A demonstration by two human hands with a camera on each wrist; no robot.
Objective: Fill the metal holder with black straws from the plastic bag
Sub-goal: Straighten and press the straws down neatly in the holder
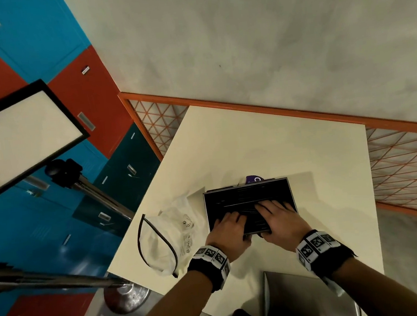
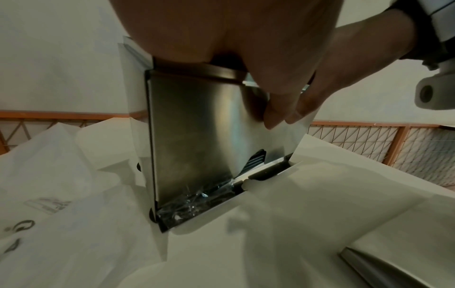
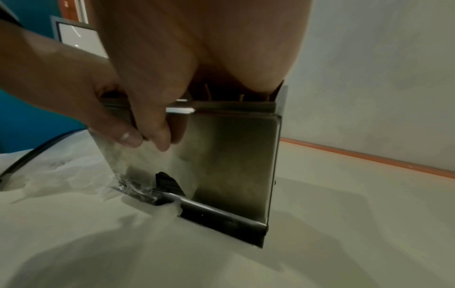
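Now, head view: I see the metal holder (image 1: pixel 249 206) standing just right of centre in the lower half of the frame, on the cream table (image 1: pixel 264 139), its open top full of black straws (image 1: pixel 242 200). My left hand (image 1: pixel 229 232) and right hand (image 1: pixel 282 223) both lie flat on the straws, fingers straight and side by side, pressing down. Both thumbs hang over the holder's near wall; in the left wrist view their tips meet on the steel face. Wrapped straw ends show in the slot at the holder's base. Lower left of the holder, close by, lies the plastic bag (image 1: pixel 164 237), crumpled, mouth open.
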